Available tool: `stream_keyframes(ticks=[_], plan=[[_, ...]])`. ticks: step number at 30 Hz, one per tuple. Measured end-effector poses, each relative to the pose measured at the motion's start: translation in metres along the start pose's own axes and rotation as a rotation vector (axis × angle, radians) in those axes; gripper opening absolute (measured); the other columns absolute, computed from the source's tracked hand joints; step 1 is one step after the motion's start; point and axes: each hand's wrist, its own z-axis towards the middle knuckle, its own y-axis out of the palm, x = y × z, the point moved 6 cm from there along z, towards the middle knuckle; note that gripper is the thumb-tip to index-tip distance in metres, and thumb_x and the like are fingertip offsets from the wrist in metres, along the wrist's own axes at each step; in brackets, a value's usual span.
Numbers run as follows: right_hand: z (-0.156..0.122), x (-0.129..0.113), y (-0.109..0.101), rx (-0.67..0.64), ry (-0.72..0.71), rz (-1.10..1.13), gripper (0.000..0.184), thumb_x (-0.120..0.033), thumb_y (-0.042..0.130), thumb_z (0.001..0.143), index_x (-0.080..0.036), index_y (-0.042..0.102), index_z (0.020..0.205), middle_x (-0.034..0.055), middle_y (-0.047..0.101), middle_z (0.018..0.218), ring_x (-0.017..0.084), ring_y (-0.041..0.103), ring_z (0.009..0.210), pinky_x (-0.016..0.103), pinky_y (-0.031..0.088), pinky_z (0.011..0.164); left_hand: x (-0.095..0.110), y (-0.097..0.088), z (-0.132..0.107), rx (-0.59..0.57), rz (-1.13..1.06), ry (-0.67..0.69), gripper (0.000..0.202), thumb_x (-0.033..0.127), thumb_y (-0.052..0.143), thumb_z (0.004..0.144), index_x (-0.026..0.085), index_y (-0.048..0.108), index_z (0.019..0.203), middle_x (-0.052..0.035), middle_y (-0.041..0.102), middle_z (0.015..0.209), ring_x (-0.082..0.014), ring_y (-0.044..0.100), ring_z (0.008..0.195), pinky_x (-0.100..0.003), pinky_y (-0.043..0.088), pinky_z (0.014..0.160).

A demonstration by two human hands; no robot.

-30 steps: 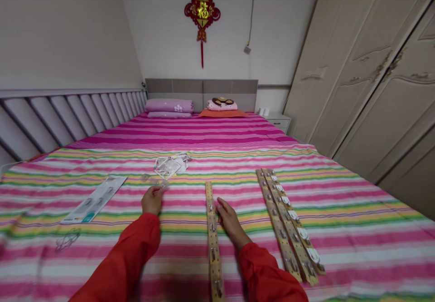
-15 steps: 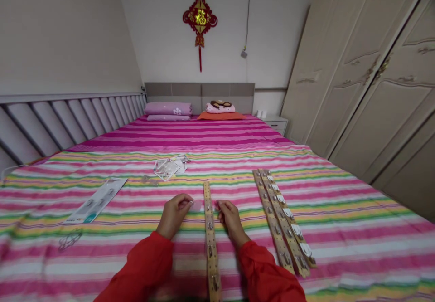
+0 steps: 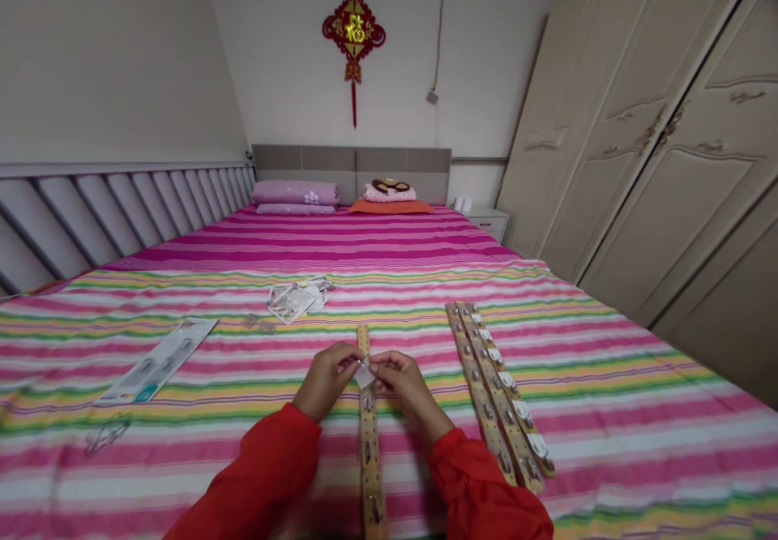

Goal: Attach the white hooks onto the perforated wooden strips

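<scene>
— What room is this?
— A bedroom: a striped bedspread (image 3: 389,297) covers the bed, with padded wall panelling (image 3: 91,224) along its left side.
— And across the bed, left to right?
— A printed backing card (image 3: 156,360) lying aslant, a heap of clear plastic packets (image 3: 292,300), the hands, then two wooden strips (image 3: 486,386) side by side, the right one carrying white round pads (image 3: 506,379).
— The hands?
— They were apart a moment ago; now they've met. The left hand (image 3: 327,379) and right hand (image 3: 407,386) pinch a small white square (image 3: 365,377) between thumbs and fingertips, fingers curled close, over a third wooden strip (image 3: 368,459).
— Which way does that strip run?
— Lengthwise, straight out from the person towards the headboard (image 3: 352,163)
</scene>
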Motion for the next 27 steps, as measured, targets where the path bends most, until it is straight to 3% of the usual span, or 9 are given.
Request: stream_keyframes(ticks=[4,9,14,19,27], plan=[[0.005,0.005,-0.003,0.030,0.007,0.021,0.029,-0.029,0.082,0.050,-0.014,0.069,0.071,-0.0019,0.061,0.044,0.009,0.052,0.038,0.020,0.039,0.041,-0.010,0.003,0.006,0.042,-0.092,-0.081,0.011,0.022,0.061,0.069,0.019,0.068,0.076,-0.0036,0.066,0.078,-0.0152,0.062,0.073,-0.026,0.049,0.068],[0.020,0.006,-0.011,0.158,-0.063,0.080,0.026,-0.025,0.078,0.052,-0.014,0.066,0.071,-0.0018,0.063,0.048,0.009,0.052,0.040,0.021,0.040,0.041,-0.045,0.000,0.009,0.225,-0.303,-0.312,0.038,0.037,0.073,0.055,0.017,0.066,0.087,-0.0068,0.068,0.091,-0.0196,0.063,0.084,-0.032,0.051,0.076],[0.037,0.012,-0.011,0.217,-0.046,0.065,0.024,-0.024,0.075,0.051,-0.015,0.064,0.070,-0.0035,0.060,0.044,0.009,0.050,0.039,0.021,0.040,0.042,-0.075,0.019,0.010,0.158,-0.483,-0.511,0.044,0.041,0.076,0.049,0.013,0.064,0.081,-0.0048,0.068,0.071,-0.0168,0.063,0.068,-0.030,0.050,0.067],[0.052,0.019,-0.012,0.248,-0.038,0.041,0.021,-0.022,0.073,0.051,-0.016,0.061,0.067,-0.0049,0.057,0.042,0.008,0.048,0.036,0.020,0.038,0.040,-0.092,0.030,0.018,0.211,-0.596,-0.576,0.043,0.036,0.079,0.044,0.013,0.062,0.075,-0.0009,0.065,0.064,-0.0127,0.061,0.059,-0.027,0.050,0.061],[0.071,0.023,-0.015,0.243,-0.076,0.021,0.018,-0.023,0.071,0.050,-0.016,0.060,0.063,-0.0061,0.055,0.043,0.008,0.045,0.036,0.021,0.035,0.040,-0.102,0.033,0.029,0.270,-0.604,-0.628,0.030,0.025,0.077,0.048,0.014,0.061,0.071,0.0018,0.063,0.057,-0.0108,0.060,0.054,-0.025,0.049,0.058]])
